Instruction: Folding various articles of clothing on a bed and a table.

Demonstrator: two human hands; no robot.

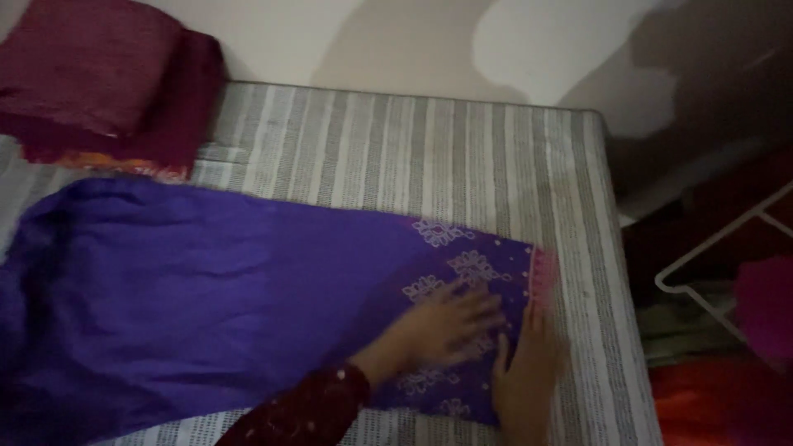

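Two hands (487,351) press one purple cloth (206,289).

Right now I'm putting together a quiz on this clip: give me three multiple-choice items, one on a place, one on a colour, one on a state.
1. Where does the folded maroon cloth lie?
A. far left corner of the bed
B. near right corner
C. on the floor

2. What colour is the cloth under the hands?
A. green
B. purple
C. white

3. How are the hands?
A. clenched
B. lifted off
C. flat on the cloth

Answers: 1 A, it sits top left on the striped bed. 2 B, the purple cloth has pale embroidery. 3 C, left hand and right hand press open-palmed.
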